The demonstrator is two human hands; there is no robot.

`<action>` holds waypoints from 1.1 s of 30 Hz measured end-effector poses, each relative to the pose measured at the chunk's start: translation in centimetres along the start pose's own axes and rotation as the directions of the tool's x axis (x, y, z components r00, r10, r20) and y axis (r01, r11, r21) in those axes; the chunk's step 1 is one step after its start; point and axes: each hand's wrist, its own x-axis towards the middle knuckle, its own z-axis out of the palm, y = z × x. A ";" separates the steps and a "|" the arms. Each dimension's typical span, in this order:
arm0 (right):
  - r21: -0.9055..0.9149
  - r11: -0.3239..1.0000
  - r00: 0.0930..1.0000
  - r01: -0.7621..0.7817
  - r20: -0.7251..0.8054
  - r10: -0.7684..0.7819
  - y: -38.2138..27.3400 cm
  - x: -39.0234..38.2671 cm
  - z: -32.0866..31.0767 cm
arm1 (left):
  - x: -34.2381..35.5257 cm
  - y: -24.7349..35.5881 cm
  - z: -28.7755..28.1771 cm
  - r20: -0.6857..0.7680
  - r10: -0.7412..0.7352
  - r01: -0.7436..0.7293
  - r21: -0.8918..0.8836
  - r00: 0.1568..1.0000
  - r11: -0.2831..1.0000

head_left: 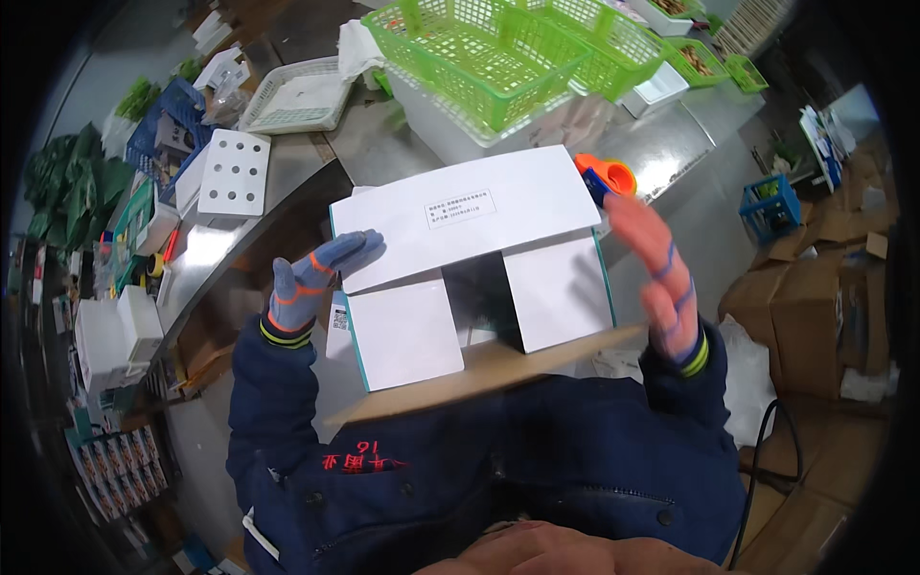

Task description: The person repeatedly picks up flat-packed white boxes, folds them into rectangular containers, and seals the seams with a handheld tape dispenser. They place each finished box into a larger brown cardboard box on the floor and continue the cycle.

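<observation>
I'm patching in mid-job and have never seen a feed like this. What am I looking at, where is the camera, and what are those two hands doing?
This is one wide fisheye picture from a camera worn on a person's head, looking down, so straight edges bend near the rim. There is no machine: the two gloved hands belong to the wearer, in dark blue sleeves. The left hand grips the left edge of a white carton whose flaps stand open; the carton rests on a brown cardboard sheet. The right hand is open and blurred beside the carton's right side; I cannot tell whether it touches it. Behind lies a steel table with green plastic baskets, a white basket, an orange tape dispenser and a white tray with round holes.
</observation>
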 end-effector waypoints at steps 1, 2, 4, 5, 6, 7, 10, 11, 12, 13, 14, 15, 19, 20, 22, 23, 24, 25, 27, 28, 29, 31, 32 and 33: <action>-0.082 0.994 0.982 -0.069 -0.179 0.053 0.5 0.6 0.1 | 0.3 0.5 0.0 0.035 0.002 -0.003 0.040 0.999 0.999; -0.010 0.976 0.933 -0.218 -0.295 0.205 1.7 1.9 1.2 | 0.7 0.8 -0.1 0.063 -0.010 0.006 0.063 0.998 0.998; -0.322 0.903 0.943 -0.285 -0.261 0.205 7.4 2.7 2.3 | 1.3 2.2 1.3 0.078 -0.041 0.025 0.193 0.996 0.981; -0.411 0.840 0.933 -0.354 -0.210 0.291 9.4 2.5 3.1 | 1.2 3.1 1.7 0.078 -0.086 0.056 0.329 0.993 0.943; -0.219 0.864 0.889 -0.454 -0.169 0.425 10.0 2.7 3.7 | 1.1 3.1 2.3 0.067 -0.121 0.084 0.407 0.990 0.910; -0.212 0.890 0.911 -0.404 -0.182 0.370 10.4 2.8 3.8 | 1.2 3.3 3.2 0.114 -0.114 -0.009 0.742 0.987 0.670; -0.100 0.923 0.918 -0.373 -0.185 0.351 11.7 2.1 4.3 | 3.1 2.1 7.7 0.041 -0.189 -0.055 0.996 0.981 -0.070; -0.047 0.926 0.915 -0.376 -0.180 0.362 11.8 1.9 4.1 | 4.2 1.7 8.5 0.044 -0.188 -0.060 0.995 0.981 -0.079; 0.015 0.920 0.909 -0.393 -0.148 0.390 11.6 1.9 4.0 | 5.1 1.6 9.2 0.042 -0.185 -0.060 0.994 0.982 -0.096; 0.141 0.935 0.922 -0.326 -0.173 0.347 12.2 1.7 4.5 | 5.8 1.4 9.8 0.067 -0.203 -0.086 0.993 0.977 -0.085; 0.255 0.932 0.926 -0.258 -0.211 0.314 12.8 1.2 4.8 | 7.1 1.0 10.4 0.119 -0.220 -0.131 0.991 0.968 -0.042; 0.388 0.894 0.919 -0.223 -0.222 0.326 12.3 1.7 5.0 | 7.8 0.5 10.9 0.140 -0.189 -0.148 0.989 0.972 -0.031; 0.540 0.837 0.785 -0.087 -0.480 0.391 18.4 -1.5 0.9 | 9.5 0.2 11.3 0.135 -0.168 -0.135 0.991 0.976 0.011; 0.260 0.906 0.670 -0.335 -0.610 0.423 21.8 -2.7 -0.9 | 9.1 0.0 10.7 0.135 -0.156 -0.134 0.991 0.979 0.013; -0.556 0.493 0.741 -0.669 -0.544 0.393 26.9 -5.1 -3.2 | 8.9 -0.1 10.0 0.150 -0.126 -0.131 0.981 0.981 0.144; -0.699 0.311 0.699 -0.644 -0.372 0.611 28.6 -5.3 -2.8 | 9.2 0.2 10.0 0.130 -0.129 -0.109 0.981 0.983 0.160; -0.663 0.353 0.707 -0.660 -0.388 0.592 30.0 -5.7 -1.7 | 9.3 0.1 10.1 0.111 -0.136 -0.084 0.978 0.984 0.189; -0.652 0.299 0.648 -0.697 -0.394 0.652 31.7 -5.5 -1.4 | 9.3 0.0 10.1 0.092 -0.144 -0.059 0.974 0.985 0.217; -0.647 0.237 0.582 -0.725 -0.391 0.713 34.0 -4.7 -1.0 | 9.5 -0.1 10.3 0.053 -0.132 -0.013 0.958 0.990 0.288; -0.649 0.229 0.574 -0.725 -0.386 0.723 35.0 -4.7 -0.9 | 9.5 -0.2 10.3 0.037 -0.128 0.007 0.947 0.991 0.322; -0.655 0.225 0.571 -0.721 -0.377 0.729 36.3 -4.6 -0.7 | 9.3 -0.3 10.5 0.014 -0.101 0.021 0.941 0.995 0.338; -0.655 0.243 0.598 -0.716 -0.394 0.698 37.8 -5.5 -1.4 | 9.6 -0.7 10.1 0.012 -0.062 0.013 0.923 0.998 0.384; -0.665 0.208 0.573 -0.717 -0.394 0.718 37.5 -5.5 -2.0 | 9.6 -1.0 9.9 0.009 -0.043 0.010 0.912 0.999 0.411; -0.529 0.265 0.530 -0.806 -0.445 0.722 36.6 -5.2 -2.8 | 9.3 -1.2 9.2 0.009 -0.013 -0.002 0.888 1.000 0.459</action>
